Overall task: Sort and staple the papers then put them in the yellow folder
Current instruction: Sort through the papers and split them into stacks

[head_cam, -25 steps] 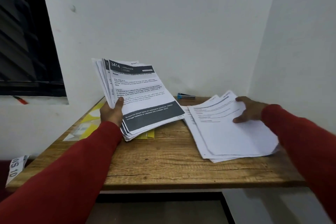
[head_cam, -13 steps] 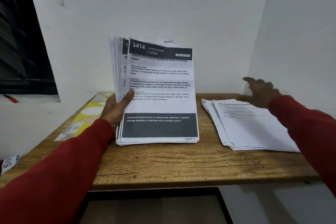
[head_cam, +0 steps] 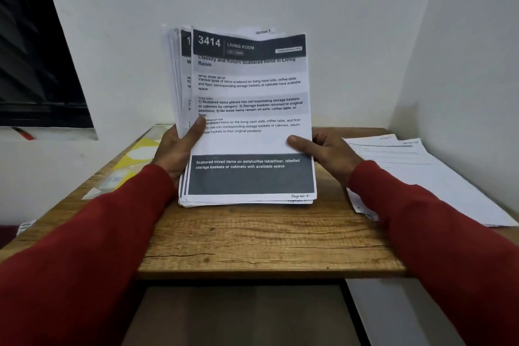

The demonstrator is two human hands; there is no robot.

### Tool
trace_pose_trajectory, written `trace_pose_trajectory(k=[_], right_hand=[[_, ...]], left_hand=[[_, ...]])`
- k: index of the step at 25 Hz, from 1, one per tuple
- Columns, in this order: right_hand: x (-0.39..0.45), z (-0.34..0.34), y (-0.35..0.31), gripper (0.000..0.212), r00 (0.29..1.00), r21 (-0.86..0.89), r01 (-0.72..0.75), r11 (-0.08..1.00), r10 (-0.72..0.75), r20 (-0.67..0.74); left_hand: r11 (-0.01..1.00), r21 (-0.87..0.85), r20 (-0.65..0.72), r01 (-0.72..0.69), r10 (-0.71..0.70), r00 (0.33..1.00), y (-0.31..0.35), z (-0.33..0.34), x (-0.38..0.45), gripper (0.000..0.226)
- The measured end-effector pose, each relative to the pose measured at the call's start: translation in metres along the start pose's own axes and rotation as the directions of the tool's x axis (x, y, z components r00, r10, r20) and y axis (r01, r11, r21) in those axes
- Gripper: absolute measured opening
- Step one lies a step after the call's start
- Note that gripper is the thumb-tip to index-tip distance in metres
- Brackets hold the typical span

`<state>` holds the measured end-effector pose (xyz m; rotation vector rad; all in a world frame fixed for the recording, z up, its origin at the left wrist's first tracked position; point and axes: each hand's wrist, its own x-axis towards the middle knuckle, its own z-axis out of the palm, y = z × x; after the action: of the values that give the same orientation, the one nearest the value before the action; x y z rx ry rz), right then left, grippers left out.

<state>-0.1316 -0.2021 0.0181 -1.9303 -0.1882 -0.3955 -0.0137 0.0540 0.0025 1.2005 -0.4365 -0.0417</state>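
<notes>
Dim, cool indoor light is falling from above, soft shadows are pooling under the brown wooden table, wide-angle edges are bending, corners blurring.

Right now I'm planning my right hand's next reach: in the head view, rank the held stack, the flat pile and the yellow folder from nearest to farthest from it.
1. Held stack: gripped by the right hand.
2. Flat pile: just beside it, on the table's right.
3. Yellow folder: far left, beyond the stack.

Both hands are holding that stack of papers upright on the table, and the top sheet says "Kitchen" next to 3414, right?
Not quite. In the head view the top sheet reads "LIVING ROOM" beside 3414, not "Kitchen". The rest holds: the left hand and right hand hold the stack upright on the table.
</notes>
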Motion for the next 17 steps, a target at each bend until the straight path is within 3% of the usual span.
trace_pose_trajectory(k=[7,17], right_hand=[[-0.0064,0.0061,-0.0101,0.021,0.987,0.007,0.157,0.988,-0.156,-0.039],[-0.0058,0.0049,-0.0080,0.020,0.981,0.056,0.194,0.979,-0.193,-0.028]], left_hand=[[0.999,-0.002,-0.008,-0.032,0.032,0.999,0.0013,-0.0013,-0.0005,0.023],[0.999,-0.017,0.002,-0.039,0.039,0.999,0.0005,-0.0037,0.0020,0.026]])
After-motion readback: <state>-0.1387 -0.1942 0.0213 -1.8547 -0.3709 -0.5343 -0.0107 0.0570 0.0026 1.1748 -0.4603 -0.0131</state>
